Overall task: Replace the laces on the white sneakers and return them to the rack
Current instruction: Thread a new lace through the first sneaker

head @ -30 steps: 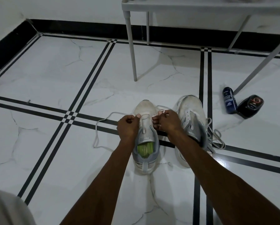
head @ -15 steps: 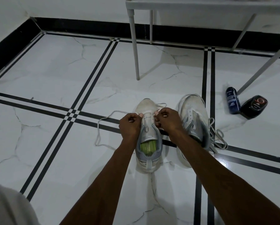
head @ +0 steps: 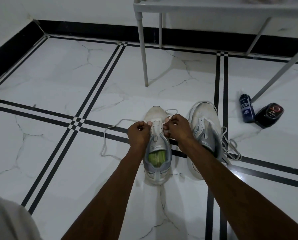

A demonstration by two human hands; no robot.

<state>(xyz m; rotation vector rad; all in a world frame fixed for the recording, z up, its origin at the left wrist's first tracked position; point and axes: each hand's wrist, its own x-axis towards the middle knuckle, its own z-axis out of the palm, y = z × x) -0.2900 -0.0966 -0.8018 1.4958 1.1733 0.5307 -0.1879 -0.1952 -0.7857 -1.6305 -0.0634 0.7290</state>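
Two white sneakers stand on the tiled floor, toes pointing away from me. The left sneaker (head: 157, 153) has a grey collar and a green insole. My left hand (head: 138, 134) pinches the white lace (head: 106, 134) at the shoe's left eyelets, and the lace trails in a loop over the floor to the left. On the shoe's right side my right hand (head: 177, 128) pinches the lace's other end. The right sneaker (head: 204, 125) leans beside my right forearm, with a loose heap of lace (head: 230, 148) at its right.
A white rack (head: 214, 6) on thin legs stands against the far wall. A dark blue bottle (head: 246, 108) and a black bottle (head: 269, 114) lie on the floor at the right. White cloth (head: 8, 220) fills the bottom left corner.
Both hands stay at the left sneaker's eyelets, working the lace with small finger motions. The view has tilted slightly; the shoes and bottles have not moved.
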